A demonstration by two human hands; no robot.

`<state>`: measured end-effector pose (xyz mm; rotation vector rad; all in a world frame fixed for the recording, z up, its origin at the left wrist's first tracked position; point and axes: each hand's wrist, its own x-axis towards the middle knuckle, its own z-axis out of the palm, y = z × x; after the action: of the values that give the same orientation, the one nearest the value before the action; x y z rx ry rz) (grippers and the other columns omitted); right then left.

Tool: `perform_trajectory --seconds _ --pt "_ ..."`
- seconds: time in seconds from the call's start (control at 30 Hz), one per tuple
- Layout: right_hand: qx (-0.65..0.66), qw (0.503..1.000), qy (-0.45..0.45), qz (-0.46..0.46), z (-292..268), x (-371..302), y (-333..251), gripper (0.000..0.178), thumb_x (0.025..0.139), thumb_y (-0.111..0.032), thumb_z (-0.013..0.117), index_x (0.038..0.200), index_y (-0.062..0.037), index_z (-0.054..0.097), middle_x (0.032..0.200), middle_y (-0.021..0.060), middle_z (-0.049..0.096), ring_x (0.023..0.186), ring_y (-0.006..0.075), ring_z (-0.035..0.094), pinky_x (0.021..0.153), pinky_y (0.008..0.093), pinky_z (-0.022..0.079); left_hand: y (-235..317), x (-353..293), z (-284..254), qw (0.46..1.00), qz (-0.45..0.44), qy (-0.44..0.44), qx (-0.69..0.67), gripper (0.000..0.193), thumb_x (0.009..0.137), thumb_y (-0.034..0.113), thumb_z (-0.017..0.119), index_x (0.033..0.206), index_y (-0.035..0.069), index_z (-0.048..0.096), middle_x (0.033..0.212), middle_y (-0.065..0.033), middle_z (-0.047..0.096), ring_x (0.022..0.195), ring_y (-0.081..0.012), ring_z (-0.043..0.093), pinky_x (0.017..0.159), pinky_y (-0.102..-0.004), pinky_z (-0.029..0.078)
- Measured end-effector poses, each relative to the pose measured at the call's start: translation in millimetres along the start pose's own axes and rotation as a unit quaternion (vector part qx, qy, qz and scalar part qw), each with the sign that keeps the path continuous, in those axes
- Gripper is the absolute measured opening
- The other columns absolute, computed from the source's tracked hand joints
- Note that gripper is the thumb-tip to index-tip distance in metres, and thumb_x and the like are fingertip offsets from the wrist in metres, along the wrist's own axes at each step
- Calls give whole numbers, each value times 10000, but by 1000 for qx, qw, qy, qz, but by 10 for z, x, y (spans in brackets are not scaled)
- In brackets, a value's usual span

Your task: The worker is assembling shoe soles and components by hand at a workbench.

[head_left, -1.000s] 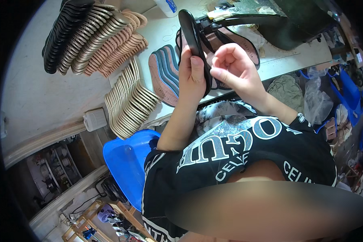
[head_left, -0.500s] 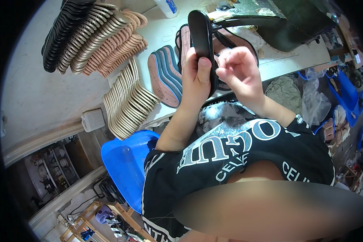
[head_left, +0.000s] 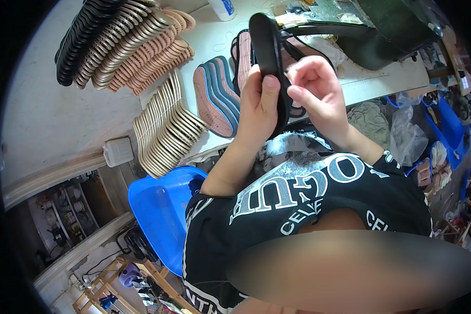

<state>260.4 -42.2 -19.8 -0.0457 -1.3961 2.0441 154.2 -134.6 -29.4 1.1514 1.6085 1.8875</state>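
Note:
My left hand (head_left: pixel 259 110) is closed round a long black shoe sole (head_left: pixel 265 44), held upright on its edge, the thumb lying across its face. Just to the right, my right hand (head_left: pixel 323 99) has its fingers curled and thumb and forefinger close together at the sole's edge. Whatever they pinch, if anything, is too small to make out. Behind the held sole lie pink soles with black edging (head_left: pixel 242 49), partly hidden by it and my hands. On the table to the left rests a row of pink and blue-grey insoles (head_left: pixel 214 99).
Stacked gold soles (head_left: pixel 167 128) stand at the table's left edge. Black soles (head_left: pixel 83 44) and pink soles (head_left: pixel 152 60) are piled beyond them. A black machine arm (head_left: pixel 329 29) reaches in from the back right. A blue tub (head_left: pixel 162 209) sits at my left.
My left hand and the black sole have shifted slightly right and toward me. The right thumb and forefinger remain beside the sole's edge. The view has tilted a little.

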Motion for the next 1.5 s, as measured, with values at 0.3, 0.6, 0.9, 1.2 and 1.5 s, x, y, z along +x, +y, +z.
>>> perform_trajectory --seconds 0.3,0.6,0.9,1.2,1.5 --pt "8 994 -56 97 20 -25 49 336 876 -66 630 1184 -32 498 975 -1 527 896 54 507 819 207 426 41 7 21 965 -203 80 -147 511 974 530 313 852 84 529 671 37 458 602 -51 434 548 -194 364" --pt "16 993 -46 103 40 -26 -55 327 874 -30 614 1175 -26 486 990 9 548 885 73 526 815 225 433 48 68 46 977 -151 112 -103 518 959 557 336 808 92 508 644 35 440 553 -54 412 469 -191 319" --pt "44 991 -19 129 92 -65 107 332 880 -53 615 1176 -25 467 951 13 548 864 65 523 797 217 435 -81 100 30 960 -185 148 -150 532 947 561 366 777 79 513 612 33 414 522 -51 378 455 -208 303" --pt "-52 991 -49 114 27 -21 132 424 850 -44 648 1215 -50 431 908 2 534 849 65 519 767 212 424 -198 138 -74 968 -175 136 -117 567 947 571 352 689 84 484 582 15 442 495 -64 410 451 -214 328" --pt "50 979 -47 194 8 -6 146 458 827 -45 670 1213 -36 423 880 10 559 836 72 537 760 213 435 -159 87 -40 957 -190 165 -147 537 949 553 372 721 83 496 607 16 450 508 -62 427 464 -208 341"
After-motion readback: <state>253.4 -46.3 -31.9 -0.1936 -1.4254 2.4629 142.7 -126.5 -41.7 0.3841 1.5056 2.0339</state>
